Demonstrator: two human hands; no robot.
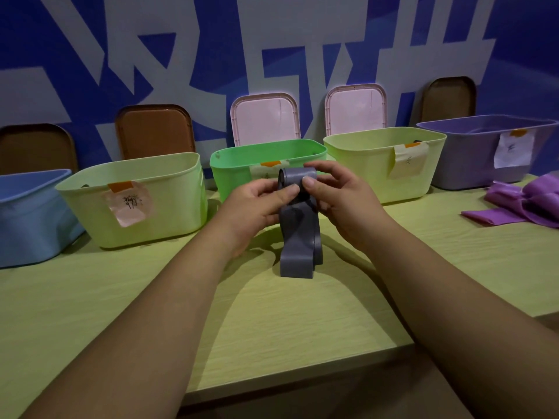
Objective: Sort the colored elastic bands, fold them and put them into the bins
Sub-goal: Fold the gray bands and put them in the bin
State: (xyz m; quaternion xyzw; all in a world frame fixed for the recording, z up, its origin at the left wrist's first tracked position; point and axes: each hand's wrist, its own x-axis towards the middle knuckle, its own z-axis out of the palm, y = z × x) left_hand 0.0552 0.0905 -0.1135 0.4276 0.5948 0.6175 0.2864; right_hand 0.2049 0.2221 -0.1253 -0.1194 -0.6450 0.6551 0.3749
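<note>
The pale wood-grain table [272, 328] runs wide under a blue wall [90, 40] painted with big grey characters. Far left sits a blue bin [27, 213], then a pale green bin [133, 204] with a taped label, brown lids [154, 131] leaning behind. Centre stage, the left hand [257, 207] and right hand [338, 201] both pinch the grey band [299, 237], thumbs on its rolled top, before the green bin [236, 164]; its loose tail reaches down to the table. Pink lids [266, 119] stand behind. Rightward come a yellow-green bin [378, 164], a purple bin [472, 152] and purple bands [526, 204] heaped on the table.
</note>
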